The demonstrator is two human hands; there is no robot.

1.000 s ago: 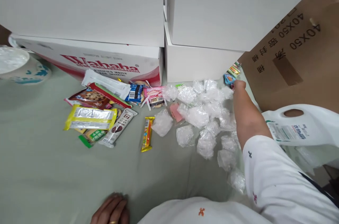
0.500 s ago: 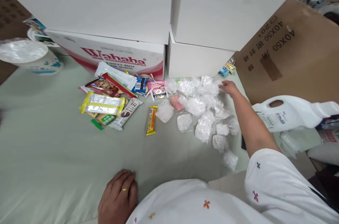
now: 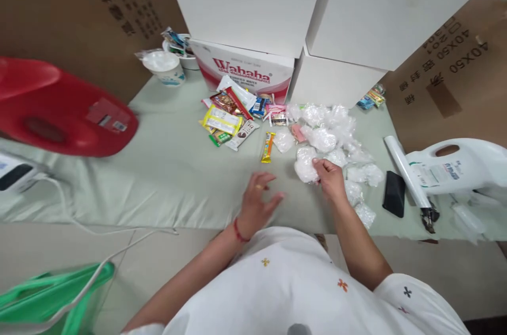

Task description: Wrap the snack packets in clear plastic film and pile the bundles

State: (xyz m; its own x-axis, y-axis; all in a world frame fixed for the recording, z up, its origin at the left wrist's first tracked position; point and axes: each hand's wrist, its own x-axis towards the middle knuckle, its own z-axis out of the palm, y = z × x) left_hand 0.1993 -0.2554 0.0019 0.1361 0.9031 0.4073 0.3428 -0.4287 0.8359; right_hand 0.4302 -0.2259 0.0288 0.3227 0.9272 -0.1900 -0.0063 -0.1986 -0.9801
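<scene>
A crumpled clear plastic bag (image 3: 304, 165) is pinched between the thumb and fingers of my right hand (image 3: 331, 177). It sits at the near left side of a pile of similar crumpled plastic bags (image 3: 343, 131) on the green-grey cloth. My left hand (image 3: 259, 202) hovers to the left of it, fingers curved and apart, holding nothing. Just beyond the left hand lies a small yellow-orange snack bar (image 3: 268, 147). Farther back is a heap of wrapped snacks, among them a yellow-edged packet (image 3: 222, 120) and a white bar (image 3: 243, 135). A pink piece (image 3: 298, 133) shows among the bags.
White boxes and a Wahaba-like printed carton (image 3: 245, 72) stand at the back. On the right are a black phone (image 3: 394, 194), a plastic roll (image 3: 406, 171) and a white jug (image 3: 447, 168). A red jug (image 3: 67, 108) and a paper tub (image 3: 164, 68) stand left.
My right hand has come back from the far side of the pile and now grips a bag at its near side. My left hand has lifted and moved toward it. The view has shifted.
</scene>
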